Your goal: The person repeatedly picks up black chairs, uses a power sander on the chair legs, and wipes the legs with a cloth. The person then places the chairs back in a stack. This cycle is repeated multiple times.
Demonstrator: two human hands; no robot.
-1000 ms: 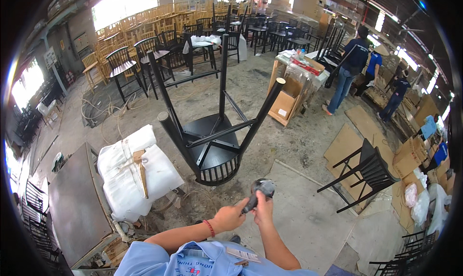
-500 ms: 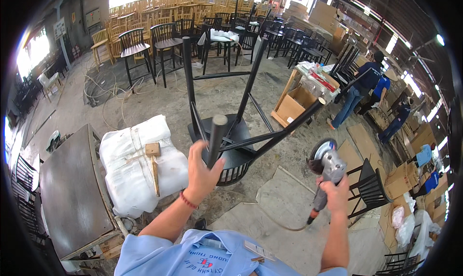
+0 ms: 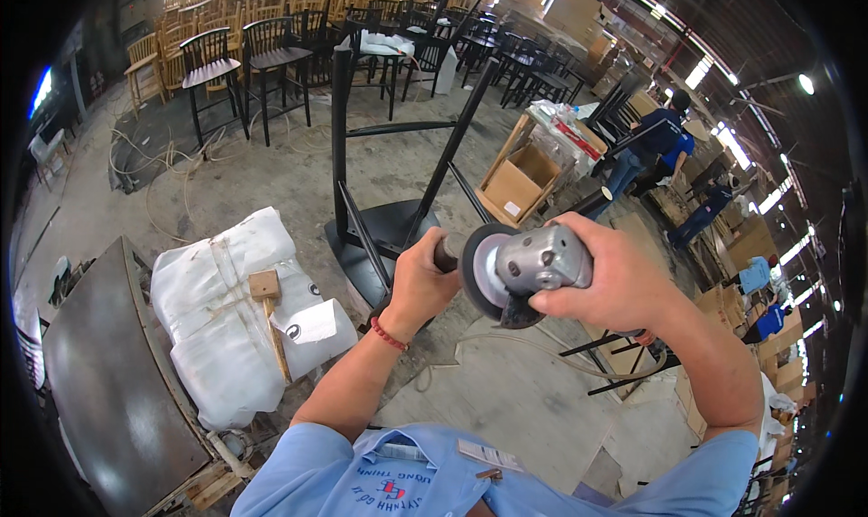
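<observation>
A black chair [image 3: 389,228] lies upside down on the floor with its legs pointing up. My left hand [image 3: 420,282] grips the end of the nearest chair leg. My right hand [image 3: 615,277] holds a grey angle grinder [image 3: 524,264]; its round disc faces the tip of that leg, right beside my left hand. A cord [image 3: 542,354] trails from the grinder down across the concrete floor.
A white wrapped bundle [image 3: 226,318] with a wooden mallet [image 3: 267,291] on it sits at my left, beside a dark metal table [image 3: 108,372]. An open cardboard box [image 3: 520,183], rows of chairs [image 3: 244,56] and people in blue [image 3: 660,137] are further off.
My right hand has swung the grinder up from the lower right to the leg tip. My left hand stays on the chair leg, which now sits closer to me.
</observation>
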